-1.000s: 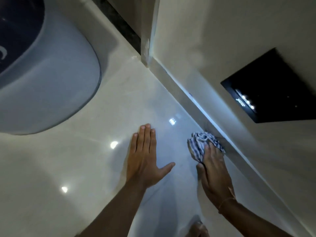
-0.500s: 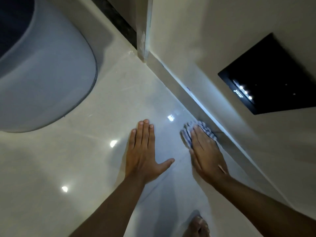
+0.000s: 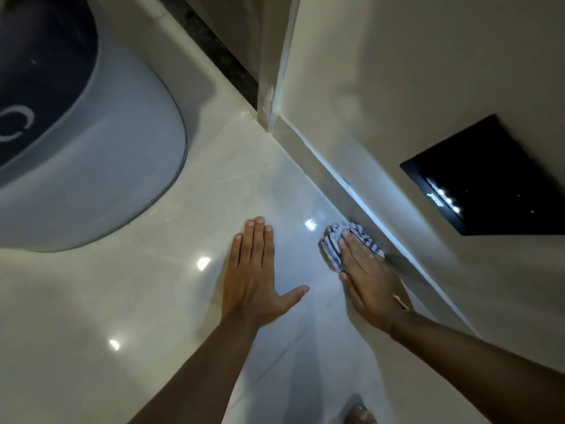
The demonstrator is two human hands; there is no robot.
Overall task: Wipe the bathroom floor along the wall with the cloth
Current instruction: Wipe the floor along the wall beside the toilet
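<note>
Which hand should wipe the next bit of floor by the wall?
Right. The right hand presses the striped cloth beside the wall; the left hand lies flat on the floor, farther out.

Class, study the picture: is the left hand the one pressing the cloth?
No: the left hand lies flat on the floor, while the striped cloth sits under the right hand beside the wall.

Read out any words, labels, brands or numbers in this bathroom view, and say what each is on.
No clear word or number reads here.
On the glossy black rectangular wall panel: a small white mark beside lit dots, too blurred to read.
On the dark top of the pale grey rounded fixture: a white curved mark like a partial "C", cut off.
On the blue-and-white striped cloth: none.
</note>
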